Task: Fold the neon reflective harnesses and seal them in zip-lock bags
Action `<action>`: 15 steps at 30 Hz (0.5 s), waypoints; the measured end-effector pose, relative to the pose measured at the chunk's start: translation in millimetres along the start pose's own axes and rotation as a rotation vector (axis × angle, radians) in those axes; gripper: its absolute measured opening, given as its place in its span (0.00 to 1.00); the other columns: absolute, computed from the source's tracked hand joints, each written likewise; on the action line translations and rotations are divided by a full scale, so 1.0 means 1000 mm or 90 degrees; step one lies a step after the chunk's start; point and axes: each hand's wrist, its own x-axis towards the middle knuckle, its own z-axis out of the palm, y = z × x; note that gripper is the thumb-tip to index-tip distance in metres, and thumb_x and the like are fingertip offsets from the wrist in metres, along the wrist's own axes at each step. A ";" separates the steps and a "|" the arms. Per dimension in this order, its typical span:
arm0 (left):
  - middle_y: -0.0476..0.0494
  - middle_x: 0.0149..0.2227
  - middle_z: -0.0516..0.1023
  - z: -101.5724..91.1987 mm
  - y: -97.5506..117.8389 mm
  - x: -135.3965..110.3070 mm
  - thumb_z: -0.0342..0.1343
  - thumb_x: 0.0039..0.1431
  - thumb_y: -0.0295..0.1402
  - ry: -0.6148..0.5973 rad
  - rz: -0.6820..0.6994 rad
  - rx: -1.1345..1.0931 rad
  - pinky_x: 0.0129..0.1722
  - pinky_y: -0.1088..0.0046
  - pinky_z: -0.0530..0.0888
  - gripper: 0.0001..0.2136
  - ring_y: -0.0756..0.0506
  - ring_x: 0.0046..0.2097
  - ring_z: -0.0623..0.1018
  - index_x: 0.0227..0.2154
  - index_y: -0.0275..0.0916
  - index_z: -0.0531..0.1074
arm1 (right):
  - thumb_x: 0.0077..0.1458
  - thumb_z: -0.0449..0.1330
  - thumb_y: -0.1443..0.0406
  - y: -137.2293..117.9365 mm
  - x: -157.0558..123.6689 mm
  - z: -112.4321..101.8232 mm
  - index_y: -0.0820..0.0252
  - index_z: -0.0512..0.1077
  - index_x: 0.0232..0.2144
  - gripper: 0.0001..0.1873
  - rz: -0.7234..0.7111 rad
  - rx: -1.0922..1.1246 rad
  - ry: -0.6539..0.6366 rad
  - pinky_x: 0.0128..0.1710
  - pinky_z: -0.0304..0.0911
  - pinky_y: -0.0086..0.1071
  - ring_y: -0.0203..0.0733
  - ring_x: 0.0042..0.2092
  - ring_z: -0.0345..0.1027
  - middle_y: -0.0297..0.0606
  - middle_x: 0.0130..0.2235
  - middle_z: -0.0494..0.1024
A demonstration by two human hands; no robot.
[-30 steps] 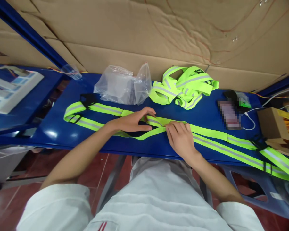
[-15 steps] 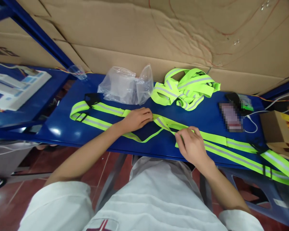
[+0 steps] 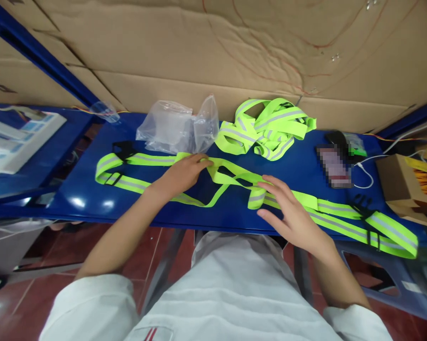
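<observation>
A neon-yellow reflective strap [image 3: 341, 227] with a grey stripe lies lengthwise on the blue table, looped at both ends and twisted in the middle. Black buckles [image 3: 124, 150] sit near its two ends. My left hand [image 3: 189, 173] is closed on the strap left of the middle, its fingertips pinching the yellow band. Fingers apart, my right hand [image 3: 288, 208] hovers over the strap's right half, beside a short folded end [image 3: 256, 198]. Behind both hands a tangled pile of similar yellow straps [image 3: 270, 124] rests against the cardboard.
Clear plastic bags [image 3: 165, 124] lie left of the pile, with a clear cup [image 3: 106, 112] farther left. A blurred-out phone [image 3: 333, 166] with a white cable is at right, near an open cardboard box [image 3: 398, 182]. A white power strip [image 3: 29, 142] sits at far left.
My right hand has let go of the strap's middle and opened, leaving a short end curled beside it. The strap's middle twist has loosened. The whole view has shifted slightly.
</observation>
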 end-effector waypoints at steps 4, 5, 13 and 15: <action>0.33 0.62 0.74 -0.022 0.040 -0.001 0.47 0.68 0.22 0.059 0.008 -0.050 0.60 0.52 0.73 0.23 0.35 0.61 0.76 0.63 0.38 0.69 | 0.73 0.53 0.60 0.012 -0.012 -0.007 0.48 0.56 0.71 0.28 0.018 -0.010 0.002 0.71 0.57 0.54 0.53 0.73 0.54 0.45 0.71 0.62; 0.34 0.63 0.73 -0.024 0.052 0.001 0.48 0.70 0.25 0.059 0.049 -0.097 0.62 0.54 0.72 0.22 0.37 0.63 0.74 0.65 0.39 0.66 | 0.72 0.54 0.59 0.015 -0.013 -0.004 0.48 0.54 0.72 0.30 0.022 -0.022 -0.007 0.71 0.57 0.55 0.54 0.74 0.53 0.45 0.72 0.61; 0.43 0.43 0.84 -0.020 0.067 0.024 0.48 0.73 0.28 0.030 0.175 -0.074 0.48 0.63 0.74 0.12 0.43 0.45 0.82 0.46 0.40 0.78 | 0.69 0.59 0.54 0.040 -0.018 0.036 0.53 0.32 0.77 0.49 0.066 -0.058 0.022 0.71 0.58 0.56 0.56 0.75 0.49 0.50 0.76 0.48; 0.43 0.43 0.83 -0.027 0.053 0.018 0.47 0.71 0.25 0.064 0.166 -0.016 0.47 0.63 0.74 0.13 0.43 0.45 0.81 0.42 0.39 0.78 | 0.71 0.57 0.55 0.046 -0.022 0.038 0.51 0.38 0.77 0.44 0.050 -0.116 -0.011 0.72 0.55 0.58 0.56 0.76 0.48 0.48 0.76 0.50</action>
